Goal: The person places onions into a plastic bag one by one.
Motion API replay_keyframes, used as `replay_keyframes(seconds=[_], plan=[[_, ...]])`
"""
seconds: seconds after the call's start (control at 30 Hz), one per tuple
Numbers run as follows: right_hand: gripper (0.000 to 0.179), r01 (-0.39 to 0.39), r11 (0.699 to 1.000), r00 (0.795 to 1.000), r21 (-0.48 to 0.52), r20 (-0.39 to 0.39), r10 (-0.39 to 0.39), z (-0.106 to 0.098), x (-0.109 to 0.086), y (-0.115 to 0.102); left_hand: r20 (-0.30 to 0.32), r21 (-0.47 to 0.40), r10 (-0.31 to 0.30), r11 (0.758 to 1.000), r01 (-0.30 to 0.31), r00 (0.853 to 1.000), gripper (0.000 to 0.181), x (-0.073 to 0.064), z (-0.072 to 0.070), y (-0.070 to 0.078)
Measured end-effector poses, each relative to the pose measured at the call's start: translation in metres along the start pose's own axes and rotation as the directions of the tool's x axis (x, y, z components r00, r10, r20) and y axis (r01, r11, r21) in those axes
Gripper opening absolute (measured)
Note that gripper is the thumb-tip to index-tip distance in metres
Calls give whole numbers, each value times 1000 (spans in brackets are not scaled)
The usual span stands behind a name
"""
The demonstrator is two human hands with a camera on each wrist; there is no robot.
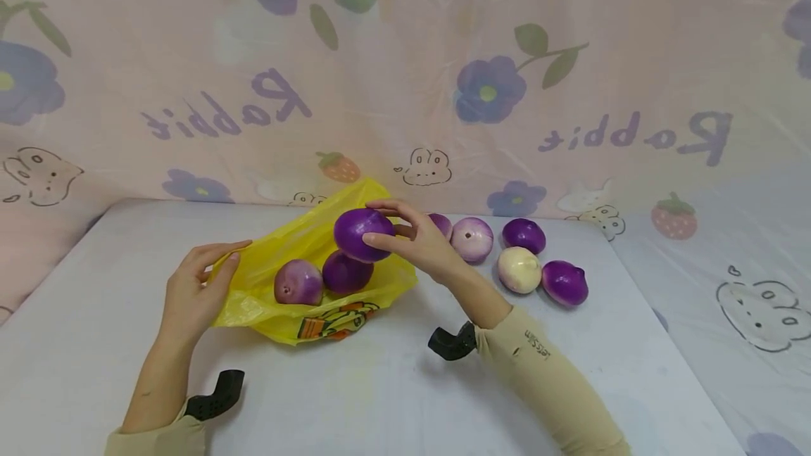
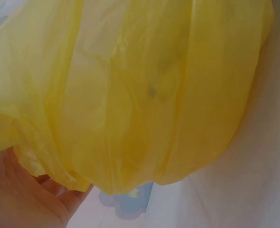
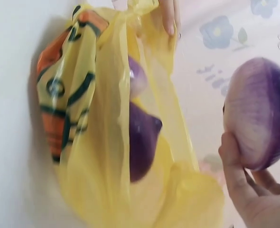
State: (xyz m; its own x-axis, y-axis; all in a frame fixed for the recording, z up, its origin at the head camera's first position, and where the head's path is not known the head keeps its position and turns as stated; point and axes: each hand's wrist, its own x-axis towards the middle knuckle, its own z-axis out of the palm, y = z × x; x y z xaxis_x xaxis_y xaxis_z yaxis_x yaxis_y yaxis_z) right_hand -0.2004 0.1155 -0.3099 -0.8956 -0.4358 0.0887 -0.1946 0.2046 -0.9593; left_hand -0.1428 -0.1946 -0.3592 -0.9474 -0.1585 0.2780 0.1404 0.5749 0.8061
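A yellow plastic bag (image 1: pixel 262 319) lies on its side with its mouth towards me. My left hand (image 1: pixel 196 294) pinches the left edge of that mouth between thumb and fingers. In the left wrist view the bag's thin wall (image 2: pixel 144 109) fills most of the picture. My right hand (image 1: pixel 421 248) grips a purple onion (image 1: pixel 361 232) up in front of the opening; its paler side (image 3: pixel 251 114) shows in the right wrist view. Inside the bag sit a light purple onion (image 1: pixel 299 283) and a dark purple onion (image 1: pixel 347 274), side by side.
Right of the bag, several more onions stand on the white table (image 1: pixel 380 400): a light purple onion (image 1: pixel 472 239), a pale onion (image 1: pixel 519 271) and dark ones (image 1: pixel 565 283). Behind the right hand, another onion (image 1: pixel 441 224) is partly hidden. A printed cloth (image 1: pixel 393 90) hangs behind the table.
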Motion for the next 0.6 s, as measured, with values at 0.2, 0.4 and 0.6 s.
replay_keyframes(seconds=[0.2,0.4,0.6], plan=[[46,-1,998,1000,-58,3,1,18,14,-2,-6,0,3,1000,-3,1000,34,0,2,0],[48,-1,998,1000,-67,27,3,27,23,0,-15,7,15,1000,-15,1000,33,0,2,1],[47,-9,994,999,-108,31,13,36,34,0,-8,-3,-1,1000,1,1000,34,0,0,1]])
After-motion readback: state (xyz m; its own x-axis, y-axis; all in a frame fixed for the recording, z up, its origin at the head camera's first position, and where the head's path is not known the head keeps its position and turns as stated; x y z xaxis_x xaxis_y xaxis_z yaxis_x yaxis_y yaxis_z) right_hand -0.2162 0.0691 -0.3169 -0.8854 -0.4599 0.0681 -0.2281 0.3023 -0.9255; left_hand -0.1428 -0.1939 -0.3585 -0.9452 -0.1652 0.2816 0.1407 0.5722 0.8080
